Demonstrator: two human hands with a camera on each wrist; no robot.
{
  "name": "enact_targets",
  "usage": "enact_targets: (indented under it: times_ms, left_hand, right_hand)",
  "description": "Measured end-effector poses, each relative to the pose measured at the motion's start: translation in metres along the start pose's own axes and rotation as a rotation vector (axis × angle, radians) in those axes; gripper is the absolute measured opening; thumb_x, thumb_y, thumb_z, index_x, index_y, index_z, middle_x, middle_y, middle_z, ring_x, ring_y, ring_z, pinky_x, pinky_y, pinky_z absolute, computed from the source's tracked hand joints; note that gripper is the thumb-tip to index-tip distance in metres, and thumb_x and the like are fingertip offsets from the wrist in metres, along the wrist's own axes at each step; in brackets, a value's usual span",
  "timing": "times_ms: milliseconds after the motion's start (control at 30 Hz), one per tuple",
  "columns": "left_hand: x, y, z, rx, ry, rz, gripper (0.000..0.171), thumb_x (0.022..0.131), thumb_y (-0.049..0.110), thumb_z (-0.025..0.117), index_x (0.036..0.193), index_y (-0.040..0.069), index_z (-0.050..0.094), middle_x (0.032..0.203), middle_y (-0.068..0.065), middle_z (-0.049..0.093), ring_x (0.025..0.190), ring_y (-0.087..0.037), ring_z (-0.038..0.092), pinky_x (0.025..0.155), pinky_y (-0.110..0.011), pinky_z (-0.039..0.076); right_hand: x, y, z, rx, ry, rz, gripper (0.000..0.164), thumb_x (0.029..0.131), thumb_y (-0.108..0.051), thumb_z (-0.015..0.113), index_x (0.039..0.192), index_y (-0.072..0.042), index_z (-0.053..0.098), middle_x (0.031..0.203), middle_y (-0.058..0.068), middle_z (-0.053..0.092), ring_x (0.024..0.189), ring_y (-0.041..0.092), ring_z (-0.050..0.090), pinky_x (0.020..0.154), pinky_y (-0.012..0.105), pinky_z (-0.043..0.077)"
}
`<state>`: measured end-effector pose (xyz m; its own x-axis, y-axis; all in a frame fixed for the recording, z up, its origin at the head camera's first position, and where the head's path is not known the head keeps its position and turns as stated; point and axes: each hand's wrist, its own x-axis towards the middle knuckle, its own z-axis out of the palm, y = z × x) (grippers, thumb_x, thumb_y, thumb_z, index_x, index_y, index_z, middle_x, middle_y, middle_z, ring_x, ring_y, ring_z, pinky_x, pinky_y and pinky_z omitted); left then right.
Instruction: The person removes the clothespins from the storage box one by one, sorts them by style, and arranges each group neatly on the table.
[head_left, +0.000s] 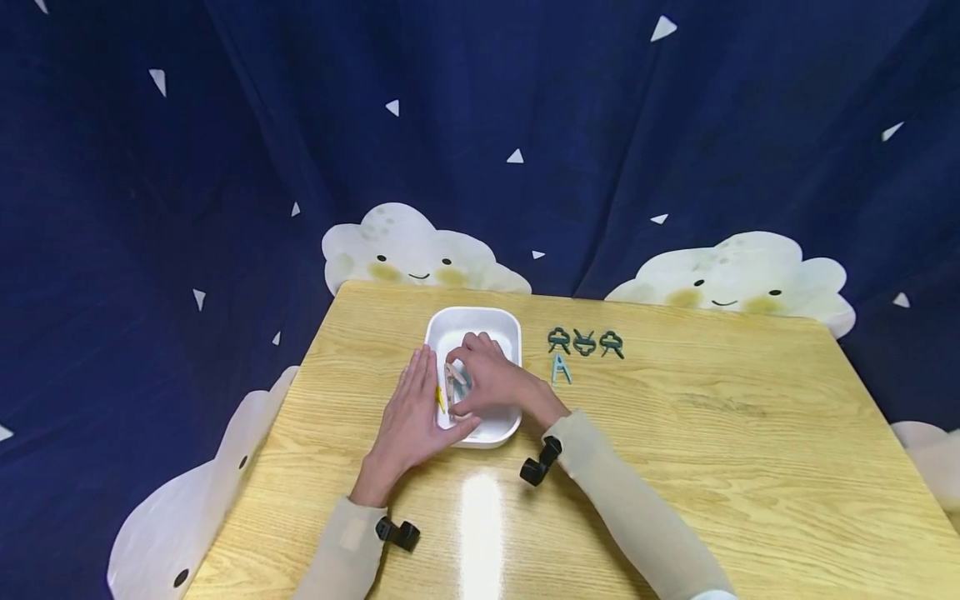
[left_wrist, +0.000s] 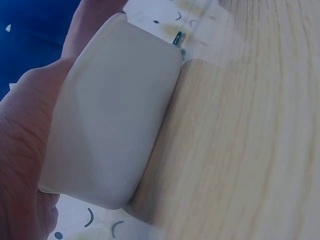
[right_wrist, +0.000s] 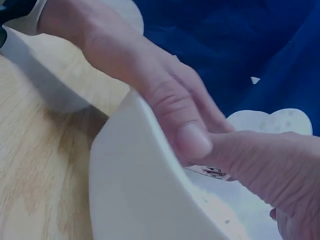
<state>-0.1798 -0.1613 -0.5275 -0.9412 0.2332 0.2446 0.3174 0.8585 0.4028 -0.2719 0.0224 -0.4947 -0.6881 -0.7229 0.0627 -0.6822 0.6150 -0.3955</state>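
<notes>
A white plastic tub [head_left: 512, 325] stands on the table with clothespins inside. My left hand [head_left: 411, 412] lies along its left side, fingers straight and thumb reaching over the near rim. My right hand [head_left: 487, 375] reaches into the tub, thumb and fingers bent around a pink clothespin [head_left: 451, 377]. Close beside that are a light-blue clothespin [head_left: 463, 384] and a yellow clothespin [head_left: 440, 400] by the left wall. In the right wrist view, a metal spring [right_wrist: 214, 171] shows just past the fingers, which hide most of the clothespin.
Right of the tub, dark green clips [head_left: 585, 342] form a row of three, with a light-blue clothespin [head_left: 561, 368] below the row. The wooden table [head_left: 735, 450] ends at a dark blue curtain [head_left: 570, 125] with printed clouds behind it.
</notes>
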Motion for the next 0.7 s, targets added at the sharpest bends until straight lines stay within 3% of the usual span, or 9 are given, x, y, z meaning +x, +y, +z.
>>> enact_targets:
  times_ms: [267,700]
  left_hand:
    - [0.0,0.0,0.0,0.0,0.01,0.008,0.129,0.085,0.083,0.058,0.163,-0.008,0.011,0.174,-0.022,0.008,0.161,-0.034,0.009,0.131,-0.045,0.014]
    - [0.001,0.001,0.0,0.011,-0.001,-0.012,0.131,0.083,0.086,0.056,0.164,-0.005,0.011,0.174,-0.021,0.009,0.162,-0.032,0.007,0.131,-0.046,0.016]
  right_hand:
    - [-0.023,0.011,-0.004,0.112,0.173,-0.005,0.076,0.063,-0.047,0.095,0.124,-0.01,0.069,0.105,0.011,0.058,0.095,0.021,0.04,0.082,0.035,0.037]
    - [-0.066,0.027,-0.004,0.26,0.396,0.055,0.074,0.066,-0.045,0.096,0.128,-0.015,0.068,0.098,0.012,0.053,0.097,0.023,0.041,0.083,0.036,0.035]
